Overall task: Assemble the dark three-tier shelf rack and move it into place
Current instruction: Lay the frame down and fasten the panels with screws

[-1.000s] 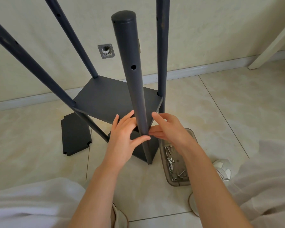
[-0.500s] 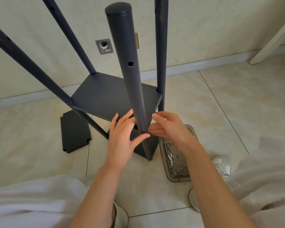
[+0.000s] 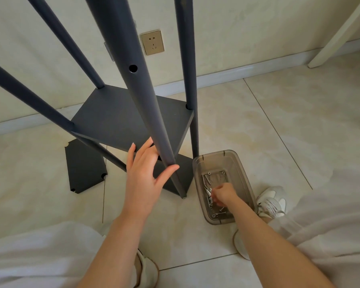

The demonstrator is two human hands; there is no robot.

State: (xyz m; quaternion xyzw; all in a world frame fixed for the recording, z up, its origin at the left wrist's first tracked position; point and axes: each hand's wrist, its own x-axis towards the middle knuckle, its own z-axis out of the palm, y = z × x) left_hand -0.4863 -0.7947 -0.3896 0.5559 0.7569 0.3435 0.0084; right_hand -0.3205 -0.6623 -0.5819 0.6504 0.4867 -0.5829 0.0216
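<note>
Four dark poles (image 3: 188, 59) and one mounted shelf panel (image 3: 112, 113) make up the rack (image 3: 133, 125), which stands on the tiled floor (image 3: 279, 132) close to the wall. The near pole (image 3: 146, 100) leans toward the camera and passes the front corner of the shelf panel.

Half a second earlier, both hands met at that corner, one on each side of the near pole. The right hand (image 3: 221, 194) has since left the pole. The left hand (image 3: 142, 177) remains there: its thumb lies across the front of the pole, its fingers reach up behind it, and the pole is grasped between them. The view has also dropped closer, so the pole's capped top is now out of frame and a wall socket (image 3: 152, 42) shows behind the rack.

A translucent plastic box (image 3: 238, 173) sits on the floor just right of the near pole's foot. It holds loose silver screws (image 3: 206, 180), scattered along its bottom. The right hand is inside the box, fingers curled down onto the screws. It cannot be told whether a screw is actually gripped.

Two loose dark panels lie flat on the floor: a left panel (image 3: 83, 165) under the rack's left side, and a second panel (image 3: 185, 173) beneath the near pole, beside the box. A white shoe (image 3: 270, 201) rests just right of the box.
</note>
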